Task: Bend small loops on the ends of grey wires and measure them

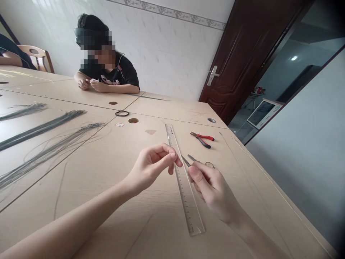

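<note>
My left hand point(157, 162) hovers over the clear ruler point(185, 194), thumb and index finger pinched together. A tiny dark speck shows at the fingertips; I cannot make out what it is. Just to the right, my right hand point(210, 183) is closed around tweezers point(185, 161), their pointed metal tip aimed at the left fingertips and a little apart from them. Small scissors point(210, 165) lie on the table behind my right hand, which partly hides them. Pliers point(202, 139) with red and black handles rest farther back.
Bundles of thin grey cords point(43, 131) spread across the table's left side. A black ring-shaped band point(122, 113), a small label point(119, 125) and a cable hole point(133, 121) are farther back. Fine chains point(269, 180) run along the right edge. Another person point(107, 72) sits opposite.
</note>
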A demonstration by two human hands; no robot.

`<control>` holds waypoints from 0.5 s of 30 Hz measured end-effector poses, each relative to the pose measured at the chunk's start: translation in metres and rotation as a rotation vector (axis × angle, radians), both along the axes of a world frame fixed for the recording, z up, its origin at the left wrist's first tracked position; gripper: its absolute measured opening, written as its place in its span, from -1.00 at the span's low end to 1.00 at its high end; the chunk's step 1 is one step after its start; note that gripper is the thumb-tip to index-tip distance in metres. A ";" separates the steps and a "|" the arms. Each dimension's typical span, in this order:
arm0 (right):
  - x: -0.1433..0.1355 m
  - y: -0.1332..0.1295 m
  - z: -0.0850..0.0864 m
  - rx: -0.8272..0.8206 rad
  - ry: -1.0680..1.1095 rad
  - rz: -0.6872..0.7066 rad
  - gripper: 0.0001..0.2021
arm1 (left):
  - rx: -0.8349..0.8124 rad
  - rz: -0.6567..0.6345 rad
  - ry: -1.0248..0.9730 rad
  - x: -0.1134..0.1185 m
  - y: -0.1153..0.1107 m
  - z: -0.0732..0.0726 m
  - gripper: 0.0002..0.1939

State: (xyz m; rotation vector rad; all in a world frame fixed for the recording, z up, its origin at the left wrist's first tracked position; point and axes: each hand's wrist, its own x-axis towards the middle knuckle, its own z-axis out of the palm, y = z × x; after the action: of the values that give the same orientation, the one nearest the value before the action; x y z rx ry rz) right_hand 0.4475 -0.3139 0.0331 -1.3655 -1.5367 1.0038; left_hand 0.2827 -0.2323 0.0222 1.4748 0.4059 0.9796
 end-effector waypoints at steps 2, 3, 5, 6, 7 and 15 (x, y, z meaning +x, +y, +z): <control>0.000 0.000 0.000 0.005 -0.002 0.008 -0.61 | 0.011 -0.024 -0.004 0.000 0.000 0.000 -0.83; 0.000 -0.001 0.001 0.010 -0.004 0.017 -0.61 | 0.014 -0.036 -0.007 0.001 0.000 0.001 -0.83; 0.000 -0.001 0.002 0.026 -0.018 0.035 -0.62 | 0.013 -0.050 -0.014 0.001 0.000 0.001 -0.84; -0.001 -0.002 0.003 0.036 -0.029 0.043 -0.62 | 0.013 -0.053 -0.016 0.001 0.000 0.001 -0.84; -0.001 -0.002 0.003 0.047 -0.041 0.049 -0.62 | 0.011 -0.057 -0.019 0.001 0.000 0.001 -0.85; -0.002 -0.003 0.004 0.068 -0.064 0.050 -0.64 | -0.029 -0.078 -0.015 -0.001 -0.001 0.002 -0.87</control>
State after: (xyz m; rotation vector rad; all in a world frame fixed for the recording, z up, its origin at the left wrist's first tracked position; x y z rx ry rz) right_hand 0.4454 -0.3174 0.0372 -1.3285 -1.6453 0.9374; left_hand 0.2814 -0.2333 0.0237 1.4453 0.3483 0.9190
